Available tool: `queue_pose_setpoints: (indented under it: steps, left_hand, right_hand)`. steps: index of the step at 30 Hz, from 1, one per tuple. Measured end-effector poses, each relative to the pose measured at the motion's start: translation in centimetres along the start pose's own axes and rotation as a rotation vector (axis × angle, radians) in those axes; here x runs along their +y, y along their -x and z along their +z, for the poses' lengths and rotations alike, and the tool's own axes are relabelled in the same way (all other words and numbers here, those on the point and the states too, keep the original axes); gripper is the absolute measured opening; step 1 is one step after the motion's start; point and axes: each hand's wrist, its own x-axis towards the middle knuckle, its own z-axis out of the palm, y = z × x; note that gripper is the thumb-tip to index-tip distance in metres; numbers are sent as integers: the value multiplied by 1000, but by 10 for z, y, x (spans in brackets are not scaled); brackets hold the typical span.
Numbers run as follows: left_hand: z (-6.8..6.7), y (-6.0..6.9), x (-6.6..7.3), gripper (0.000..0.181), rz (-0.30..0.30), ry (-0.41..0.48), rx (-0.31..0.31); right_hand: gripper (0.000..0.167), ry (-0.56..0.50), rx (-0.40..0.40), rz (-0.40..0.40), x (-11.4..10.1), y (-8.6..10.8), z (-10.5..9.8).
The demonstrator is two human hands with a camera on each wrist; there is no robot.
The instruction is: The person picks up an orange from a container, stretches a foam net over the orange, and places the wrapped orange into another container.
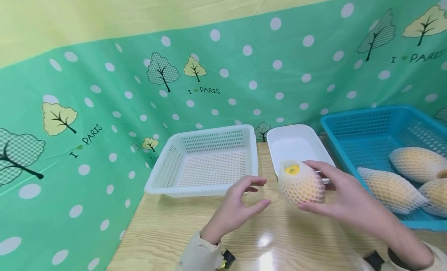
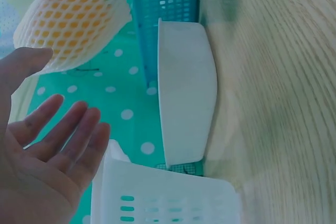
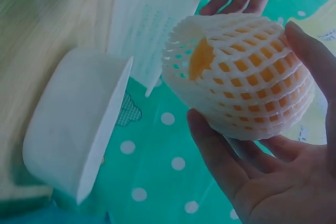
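Note:
A yellow-orange mango in a white foam net [image 1: 302, 182] is held up above the front of the small white tray. My right hand [image 1: 343, 199] grips it from the side, thumb and fingers on opposite sides; in the right wrist view, the net's open end [image 3: 197, 59] shows bare orange skin. To the left of the mango is my left hand [image 1: 241, 203], its fingers spread and slightly bent with nothing between them. In the left wrist view, the left thumb overlaps the netted mango [image 2: 73, 22]; whether they touch I cannot tell.
A white slotted basket [image 1: 167, 185] stands on the wooden table [image 1: 167, 224] at the left. The small white tray [image 1: 297, 143] is in the middle. Several netted mangoes [image 1: 391, 189] lie in the blue basket [image 1: 335, 143] at the right. A green dotted curtain [image 1: 223, 104] hangs behind.

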Motion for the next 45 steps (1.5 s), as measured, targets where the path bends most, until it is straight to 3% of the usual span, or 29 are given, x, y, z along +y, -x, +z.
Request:
queue_pose_setpoints:
  steps: [3,7,12,19,27,35,38,45]
  left_hand:
    - [3,3,0,47,-20,-48,-13]
    - [9,12,0,55,-39,-189,-18]
    - [12,18,1,57,-40,-346,-17]
    - [14,20,-2,51,-34,-377,-45]
    - [14,33,-6,51,-78,-433,-38]
    - [14,38,-5,51,-113,-414,-57]
    - [16,40,-4,52,-124,-416,-69]
    - [19,42,-2,51,-103,-427,-73]
  right_hand:
    - [100,53,-24,29,3,2,-8]
    - [101,129,-34,53,6,6,-17]
    - [96,257,24,-3,9,6,-35]
    - [91,372,85,-96,19,-2,-58]
    - [97,456,50,44,27,-25,-86]
    - [92,612,104,48,65,-41,-120]
    - [89,631,72,45,81,-46,-125]
    - [87,679,-108,76,111,-61,-137]
